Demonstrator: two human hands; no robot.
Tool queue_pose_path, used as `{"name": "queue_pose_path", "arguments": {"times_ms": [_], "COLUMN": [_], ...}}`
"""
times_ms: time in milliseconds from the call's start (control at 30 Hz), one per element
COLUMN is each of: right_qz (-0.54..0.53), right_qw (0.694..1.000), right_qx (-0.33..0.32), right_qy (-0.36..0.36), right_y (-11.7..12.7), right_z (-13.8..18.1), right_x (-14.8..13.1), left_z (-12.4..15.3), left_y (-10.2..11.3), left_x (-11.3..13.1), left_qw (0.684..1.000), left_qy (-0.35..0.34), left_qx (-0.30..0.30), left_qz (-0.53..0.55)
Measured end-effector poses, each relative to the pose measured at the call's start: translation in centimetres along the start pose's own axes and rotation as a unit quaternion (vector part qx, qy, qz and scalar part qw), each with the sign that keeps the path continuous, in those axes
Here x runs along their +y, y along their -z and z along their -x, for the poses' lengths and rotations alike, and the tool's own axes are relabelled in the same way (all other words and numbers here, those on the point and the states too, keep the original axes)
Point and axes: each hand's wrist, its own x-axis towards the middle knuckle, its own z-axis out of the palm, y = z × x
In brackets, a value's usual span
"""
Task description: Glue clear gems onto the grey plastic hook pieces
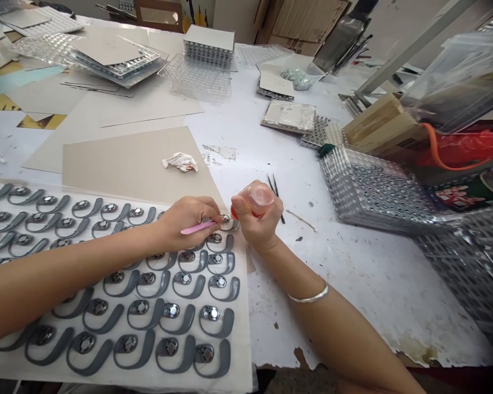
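Note:
My left hand (192, 219) is closed on slim pink tweezers (198, 227), their tips hidden by the fingers. It rests over the upper right corner of a white sheet (240, 328). Rows of grey hook-shaped pieces (225, 326), each with a dark faceted stone set at one end, cover this sheet. My right hand (258, 221) is wrapped round a clear squeeze bottle (261, 195), held base up. Some red shows at the bottle's lower left, and its nozzle is hidden. Right beside both hands lies one hook-shaped piece (227, 219) at the sheet's corner.
Black tweezers (276, 200) and a thin stick (301, 220) lie right of my hands. A crumpled tissue (181, 162) sits on beige card (139, 158). Stone-filled trays (386, 186) stand at the right, below a clear plastic bin (456, 82). Stacked trays (209, 46) occupy the back.

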Motion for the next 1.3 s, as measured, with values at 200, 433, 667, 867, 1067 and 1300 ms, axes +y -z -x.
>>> {"name": "queue_pose_path", "arguments": {"times_ms": [200,433,667,867,1067,1300], "right_qz": [-0.024,-0.025,-0.031,-0.047,-0.049,-0.046], "right_qw": [1.000,0.998,0.998,0.997,0.997,0.998], "right_qx": [0.002,0.000,0.004,0.003,0.009,0.014], "right_qy": [-0.016,-0.051,-0.056,-0.055,-0.051,-0.052], "right_y": [0.0,0.0,-0.1,-0.2,-0.3,-0.4], "right_z": [-0.2,-0.1,-0.1,-0.1,0.0,0.1], "right_x": [-0.4,-0.4,-0.5,-0.5,-0.5,-0.6], "left_z": [-0.6,-1.0,-1.2,-1.2,-1.0,-0.8], "left_y": [0.5,1.2,1.2,1.1,1.1,1.0], "left_x": [0.0,0.0,0.2,0.0,-0.3,-0.5], "left_qw": [0.998,0.978,0.962,0.959,0.965,0.964], "left_qy": [0.017,0.151,0.209,0.210,0.196,0.196], "left_qx": [-0.007,-0.033,-0.034,-0.030,-0.032,-0.033], "left_qz": [0.060,0.141,0.171,0.186,0.172,0.179]}}
